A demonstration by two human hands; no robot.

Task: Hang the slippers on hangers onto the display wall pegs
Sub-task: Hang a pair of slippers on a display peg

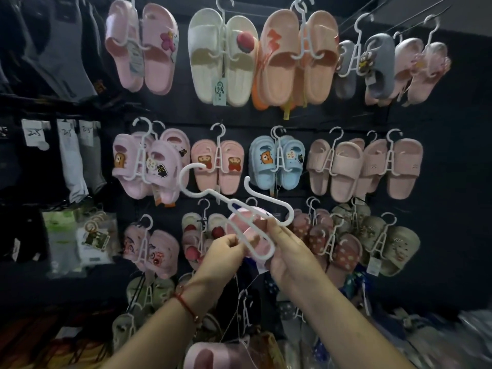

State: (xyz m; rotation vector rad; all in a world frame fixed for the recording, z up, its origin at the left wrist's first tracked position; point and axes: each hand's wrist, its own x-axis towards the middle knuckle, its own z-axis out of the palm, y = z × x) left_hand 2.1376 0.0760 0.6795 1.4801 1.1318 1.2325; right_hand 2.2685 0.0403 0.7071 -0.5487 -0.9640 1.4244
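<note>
Pink slipper waits low; my hands, left, right, grip white hanger, unhung; wall rows mostly filled.

Dim shop light, dark wall swallows detail. Soft focus overall, motion blur bottom right. Wide-angle bending at edges; pale slippers slightly blown out.

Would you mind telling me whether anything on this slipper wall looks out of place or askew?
Only the white hanger held by both hands is tilted, off any peg, with a pink slipper behind it. A loose pink slipper lies below. The hung pairs look orderly.
</note>
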